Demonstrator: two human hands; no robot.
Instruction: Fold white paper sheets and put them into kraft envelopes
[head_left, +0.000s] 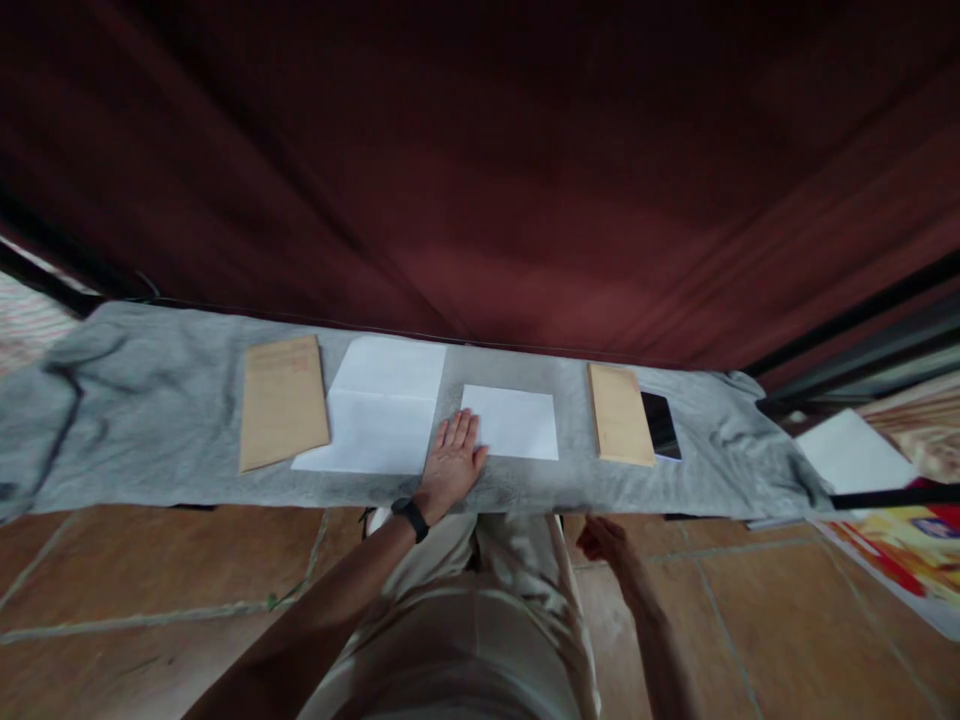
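Observation:
My left hand [454, 460], with a black watch [410, 518] on its wrist, lies flat on the grey cloth with its fingers stretched out. It touches the left edge of a small white folded sheet of paper [519, 424]. On its other side, a larger white sheet [375, 425] with a crosswise crease lies spread out. Below the table's front edge, my right hand [604, 541] hangs in shadow, fingers curled in, and no object shows in it. The nearest thing on the table above it is a stack of brown envelopes [621, 415].
A single brown envelope [281, 402] overlaps the large sheet's left side. A dark phone [660, 425] lies partly behind the envelope stack. Grey cloth [172, 400] covers the narrow table, with a dark red curtain [480, 230] behind. White paper [855, 450] and a colourful package [915, 550] are at right.

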